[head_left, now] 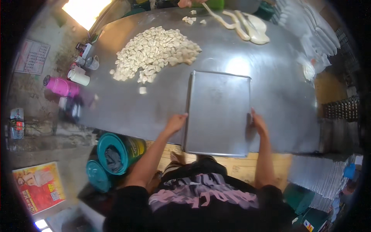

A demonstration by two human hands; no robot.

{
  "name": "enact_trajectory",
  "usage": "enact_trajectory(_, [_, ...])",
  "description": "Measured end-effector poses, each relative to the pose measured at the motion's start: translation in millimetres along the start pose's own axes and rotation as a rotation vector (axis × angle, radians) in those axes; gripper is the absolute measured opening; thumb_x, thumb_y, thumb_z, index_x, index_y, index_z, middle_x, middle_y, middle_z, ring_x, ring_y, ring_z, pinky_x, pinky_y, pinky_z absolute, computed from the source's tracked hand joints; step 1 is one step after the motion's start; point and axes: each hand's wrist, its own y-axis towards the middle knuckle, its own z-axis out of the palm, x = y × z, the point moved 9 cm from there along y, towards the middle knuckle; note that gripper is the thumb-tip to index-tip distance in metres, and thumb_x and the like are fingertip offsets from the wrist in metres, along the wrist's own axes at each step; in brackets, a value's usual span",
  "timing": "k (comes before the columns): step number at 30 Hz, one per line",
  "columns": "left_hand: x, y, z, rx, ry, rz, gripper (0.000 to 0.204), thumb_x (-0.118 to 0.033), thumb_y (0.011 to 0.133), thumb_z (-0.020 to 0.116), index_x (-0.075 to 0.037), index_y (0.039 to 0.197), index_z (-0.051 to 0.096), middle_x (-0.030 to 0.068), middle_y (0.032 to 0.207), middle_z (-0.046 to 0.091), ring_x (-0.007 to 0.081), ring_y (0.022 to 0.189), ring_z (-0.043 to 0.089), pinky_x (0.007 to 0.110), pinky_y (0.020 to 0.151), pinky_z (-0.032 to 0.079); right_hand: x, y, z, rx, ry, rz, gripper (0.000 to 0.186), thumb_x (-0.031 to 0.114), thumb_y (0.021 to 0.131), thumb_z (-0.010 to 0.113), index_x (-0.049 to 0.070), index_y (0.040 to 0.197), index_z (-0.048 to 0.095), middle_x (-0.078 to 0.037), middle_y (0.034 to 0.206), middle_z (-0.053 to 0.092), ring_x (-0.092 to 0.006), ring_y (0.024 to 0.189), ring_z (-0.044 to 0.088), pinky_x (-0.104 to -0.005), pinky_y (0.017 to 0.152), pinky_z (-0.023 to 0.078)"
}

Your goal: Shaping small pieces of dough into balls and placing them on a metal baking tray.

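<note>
A rectangular metal tray (218, 114) with a raised rim lies at the front middle of the steel worktable (284, 96), its near end at the table's edge. My left hand (176, 123) grips the tray's left side, fingers closed at the rim. On the opposite side, my right hand (258, 120) holds the right rim with thumb up. Beyond the tray to the left spreads a heap of small pale dough pieces (152, 50), with one stray piece (142, 90) nearer me. Long strips of pale dough (249, 29) lie at the back right.
Another person's hand (187, 3) holds a dough strip at the back. A pink flask (62, 86) and white containers (79, 77) line the left end, plastic bags (309, 69) the right. Teal bins (112, 154) stand below at left, stacked metal trays (320, 176) at lower right.
</note>
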Motion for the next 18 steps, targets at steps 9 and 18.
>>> enact_trajectory(9, [9, 25, -43, 0.036, 0.153, 0.166, 0.047, -0.044, 0.090, 0.043, -0.003, 0.082, 0.063, 0.0152, 0.072, 0.062, 0.0300, 0.065, 0.056, 0.042, 0.064, 0.043, 42, -10, -17, -0.245, -0.224, -0.758, 0.033, 0.027, 0.093, 0.052, 0.002, 0.113, 0.062, -0.012, 0.100, 0.065, -0.0184, 0.092, 0.060, -0.0310, 0.083, 0.046])
enact_trajectory(18, [22, 12, -130, -0.329, 0.124, 0.007, 0.044, -0.046, 0.085, 0.052, -0.006, 0.091, 0.068, 0.0183, 0.093, 0.065, 0.0357, 0.092, 0.061, 0.043, 0.078, 0.047, 253, -291, 188, 0.623, 0.117, -0.840, 0.018, 0.012, 0.088, 0.059, 0.003, 0.103, 0.065, -0.005, 0.094, 0.061, -0.0110, 0.088, 0.056, -0.0242, 0.076, 0.044])
